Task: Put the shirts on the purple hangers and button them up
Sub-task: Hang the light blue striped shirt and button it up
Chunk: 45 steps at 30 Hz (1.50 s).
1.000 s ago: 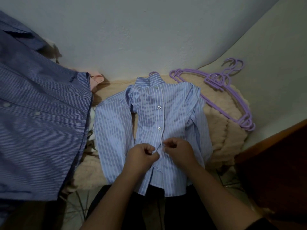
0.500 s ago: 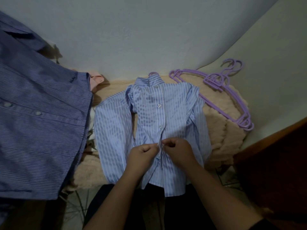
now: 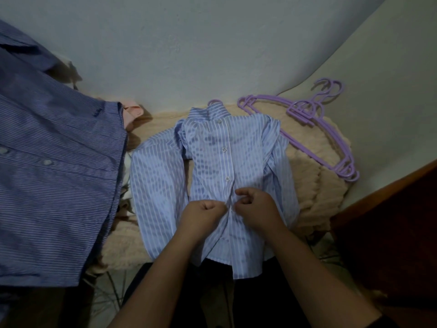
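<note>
Pale-blue striped cotton shirt [image 3: 212, 162] lay mid-blanket [image 3: 314, 185]; left hand [image 3: 201, 215] and right hand [image 3: 256, 205] pinched its placket (fists nearly touching), spare purple plastic hangers [image 3: 319, 129] at the right edge.

Both hands have dropped a little down the placket of the light striped shirt [image 3: 212, 162] — left hand [image 3: 202, 215], right hand [image 3: 256, 205] — pinching it.

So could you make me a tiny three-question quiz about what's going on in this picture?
1. True or false: the light blue striped shirt already sits on a purple hanger.
2. Where do both hands, left hand and right hand, pinch the shirt? A collar, B front placket, C sleeve.
3. Fill in: the spare purple hangers lie to the shirt's ____.

Key: 1 true, its hook pokes out above the collar. 2 B. 3 right.
</note>
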Each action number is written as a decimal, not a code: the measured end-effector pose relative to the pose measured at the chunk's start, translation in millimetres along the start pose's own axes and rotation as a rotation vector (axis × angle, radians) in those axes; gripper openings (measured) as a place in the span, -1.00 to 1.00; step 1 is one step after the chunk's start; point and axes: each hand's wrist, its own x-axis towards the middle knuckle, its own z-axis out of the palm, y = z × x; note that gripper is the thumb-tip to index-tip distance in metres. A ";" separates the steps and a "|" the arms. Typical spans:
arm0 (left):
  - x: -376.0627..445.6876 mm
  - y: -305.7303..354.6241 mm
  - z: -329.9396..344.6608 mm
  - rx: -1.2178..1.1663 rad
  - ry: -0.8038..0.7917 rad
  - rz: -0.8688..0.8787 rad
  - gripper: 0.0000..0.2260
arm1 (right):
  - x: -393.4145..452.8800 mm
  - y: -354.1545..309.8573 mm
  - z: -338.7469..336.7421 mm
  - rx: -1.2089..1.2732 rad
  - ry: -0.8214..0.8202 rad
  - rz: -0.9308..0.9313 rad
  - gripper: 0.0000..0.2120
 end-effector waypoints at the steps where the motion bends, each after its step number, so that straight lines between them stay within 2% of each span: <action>1: -0.5 -0.3 1.4 0.000 -0.001 -0.012 -0.76 | -0.5 -1.0 -0.4 0.021 -0.005 0.013 -0.74; 4: 0.2 -0.8 1.8 -0.028 -0.005 -0.073 -0.87 | -1.1 -3.8 0.5 0.089 -0.012 0.044 -0.75; 6: 0.3 -1.6 1.7 -0.076 -0.001 -0.108 -0.88 | -1.1 -4.1 3.0 0.131 -0.021 0.050 -0.80; 8: 0.7 -3.6 1.2 -0.100 -0.010 -0.133 -0.86 | -1.5 -3.9 5.0 0.160 -0.013 0.041 -0.75; 10: 1.3 -4.0 1.6 -0.129 -0.038 -0.167 -0.76 | -2.0 -1.7 6.5 0.182 -0.002 0.014 -0.69; 13: 2.6 -0.2 1.1 -0.142 -0.064 -0.216 -0.52 | -5.2 2.5 8.9 0.207 0.004 -0.071 -0.62; 14: 3.9 -0.9 0.8 -0.132 -0.065 -0.227 -0.50 | -7.2 3.4 9.1 0.191 0.003 -0.120 -0.59; 17: 6.0 -4.2 -0.5 -0.137 -0.030 -0.270 -0.74 | -13.8 4.0 7.4 0.084 -0.028 -0.277 -0.57; 22: 4.0 -6.5 -2.1 -0.220 -0.060 -0.294 -0.81 | -15.4 9.6 9.4 -0.044 -0.027 -0.415 -0.60; 25: 4.7 -11.2 -0.5 -0.240 -0.073 -0.237 -0.88 | -12.9 9.3 7.6 -0.129 -0.062 -0.379 -0.67; 29: 5.8 -14.4 0.5 -0.141 -0.078 -0.187 -0.93 | -9.4 6.2 4.2 -0.155 -0.139 -0.299 -0.68; 33: 5.8 -17.2 5.9 -0.107 -0.032 -0.146 -0.89 | -8.8 4.9 3.0 -0.008 -0.179 -0.154 -0.67; 38: 2.7 -22.6 15.9 -0.073 0.048 -0.054 -0.84 | -6.1 4.1 2.4 0.154 -0.127 -0.014 -0.82; 42: -1.8 -26.4 21.6 0.039 0.121 0.020 -0.88 | -1.4 11.2 7.1 0.199 -0.069 0.048 -0.89; 45: -4.3 -27.9 19.7 0.021 0.131 0.030 -0.92 | -0.3 12.7 8.9 0.219 -0.070 0.066 -0.89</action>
